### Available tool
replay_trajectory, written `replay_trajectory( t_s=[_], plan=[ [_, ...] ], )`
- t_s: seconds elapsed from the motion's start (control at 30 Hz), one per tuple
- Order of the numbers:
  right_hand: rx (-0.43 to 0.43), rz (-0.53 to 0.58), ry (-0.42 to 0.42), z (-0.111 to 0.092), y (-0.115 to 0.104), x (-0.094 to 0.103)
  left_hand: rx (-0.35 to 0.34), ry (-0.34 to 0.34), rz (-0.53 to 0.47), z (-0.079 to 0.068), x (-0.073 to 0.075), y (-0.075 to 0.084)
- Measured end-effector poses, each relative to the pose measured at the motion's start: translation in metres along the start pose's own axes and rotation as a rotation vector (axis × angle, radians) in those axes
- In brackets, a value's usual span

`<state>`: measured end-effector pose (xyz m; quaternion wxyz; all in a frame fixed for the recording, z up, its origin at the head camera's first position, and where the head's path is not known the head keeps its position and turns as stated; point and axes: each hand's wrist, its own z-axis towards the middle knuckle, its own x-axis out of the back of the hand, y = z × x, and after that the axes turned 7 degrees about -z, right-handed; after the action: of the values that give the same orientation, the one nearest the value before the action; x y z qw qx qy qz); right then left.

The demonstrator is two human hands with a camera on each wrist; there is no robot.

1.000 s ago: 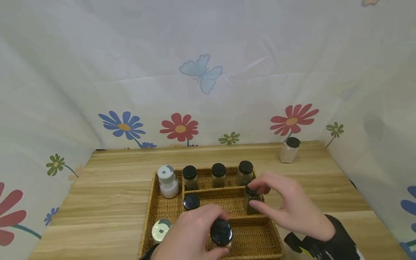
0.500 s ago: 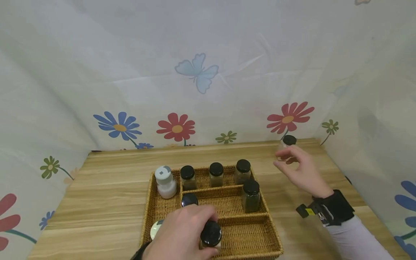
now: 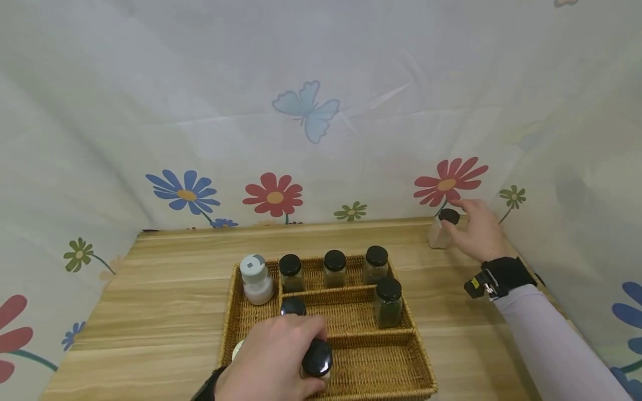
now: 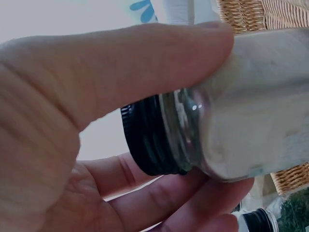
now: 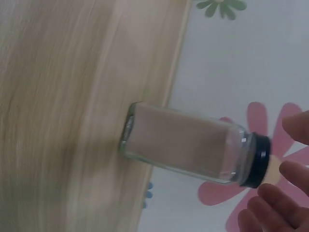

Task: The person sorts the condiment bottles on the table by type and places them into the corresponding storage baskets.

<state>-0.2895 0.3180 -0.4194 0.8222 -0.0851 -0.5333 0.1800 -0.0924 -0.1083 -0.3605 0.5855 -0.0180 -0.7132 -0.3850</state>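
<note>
My left hand [image 3: 271, 356] grips a glass jar [image 4: 256, 101] of pale powder with a black lid, over the front of the wicker basket [image 3: 426, 367]. In the left wrist view the thumb lies along one side and the fingers curl under the other. At the back right, my right hand [image 3: 478, 231] reaches around the top of another black-lidded jar [image 5: 178, 140] that stands on the table. Its thumb and fingers are spread near the lid; the right wrist view shows them beside it, not closed on it.
The basket holds several black-lidded jars, among them a dark green-filled one [image 3: 388, 303] at its right side. A white-capped bottle [image 3: 257, 284] stands in its left compartment. Floral cloth [image 3: 311, 167] hangs behind the wooden table [image 3: 165, 289].
My right hand has left the green-filled jar in the basket and moved back and right to the jar at the back. The left hand has shifted slightly left with its jar.
</note>
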Motion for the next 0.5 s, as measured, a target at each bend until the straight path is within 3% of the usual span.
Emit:
replay_trajectory(
  t_s=[0.27, 0.5],
  plan=[
    [-0.02, -0.016, 0.057, 0.003, 0.004, -0.019, 0.003, -0.04, 0.098, 0.004, -0.007, -0.006],
    [-0.017, -0.04, 0.079, 0.001, 0.006, -0.021, -0.018, -0.069, 0.11, 0.001, -0.007, -0.012]
  ],
)
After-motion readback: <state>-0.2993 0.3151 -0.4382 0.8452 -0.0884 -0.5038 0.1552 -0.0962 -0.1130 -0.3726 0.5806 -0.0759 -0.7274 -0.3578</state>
